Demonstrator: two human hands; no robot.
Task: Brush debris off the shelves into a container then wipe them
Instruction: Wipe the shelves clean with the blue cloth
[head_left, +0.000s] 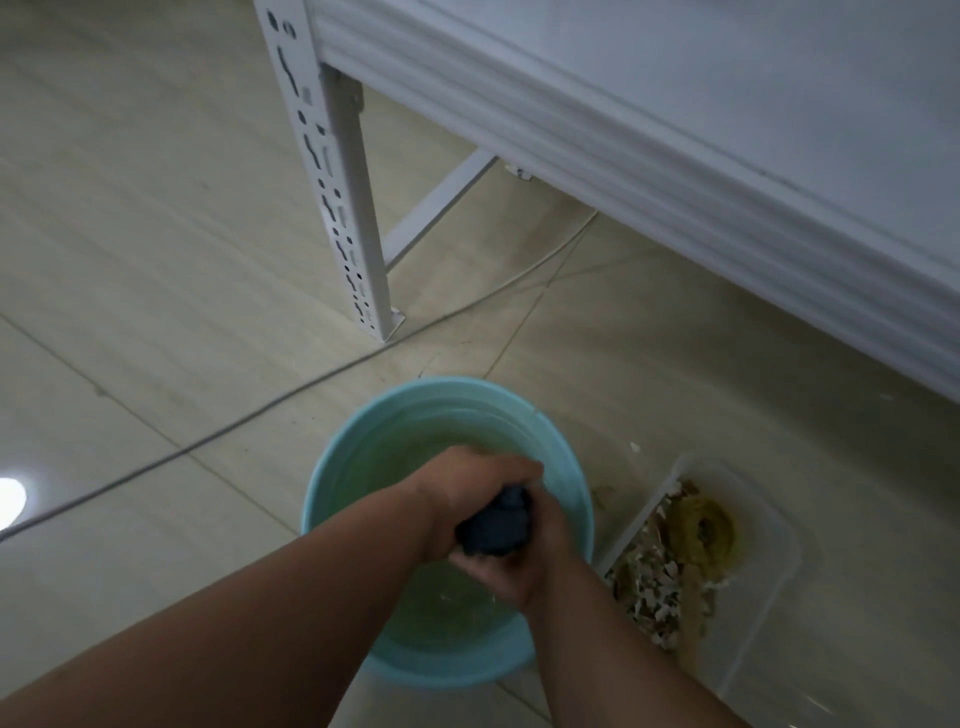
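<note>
Both hands (493, 525) gripped the dark cloth (496, 527) above the basin (332, 478); hard wringing could have splashed water onto the floor (156, 260) beside the basin.

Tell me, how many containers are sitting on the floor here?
2. A blue basin sits under the hands, holding water. A clear plastic tub sits just to its right, holding scraps and debris. More may lie outside the view.

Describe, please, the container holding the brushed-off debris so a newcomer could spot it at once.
Start at the white shelf, then look down to the floor in front of it. Right of the round blue basin sits the tub: clear, rectangular, with pale scraps and a yellowish brush inside.
</note>
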